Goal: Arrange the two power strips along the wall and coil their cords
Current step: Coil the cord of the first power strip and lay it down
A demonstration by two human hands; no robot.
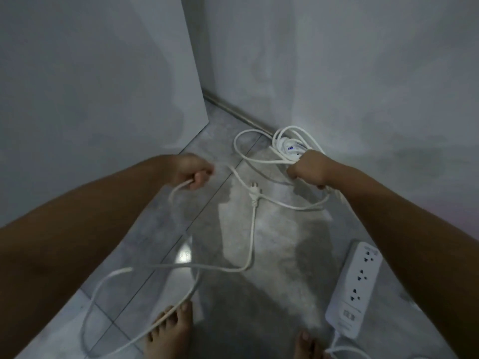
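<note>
- I see the grey wall (363,73) in front and at the right, and it meets the tiled floor (272,242) at a dark skirting line.
- A white panel (90,86) stands upright at the left, with its lower edge on the floor.
- The near power strip (356,288) lies flat on the floor at the lower right, sockets up, just beside my right forearm.
- Its cord (181,266) runs loose over the floor, crosses my left foot (169,330), and ends at the plug (255,191) between my two hands.
- The far power strip (291,149) lies against the wall, inside the loops of its own cord (248,156).
- My left hand (193,172) is closed around a cord, lifted from the floor.
- My right hand (308,168) is closed as a fist on several cord loops, just beside the far strip.
</note>
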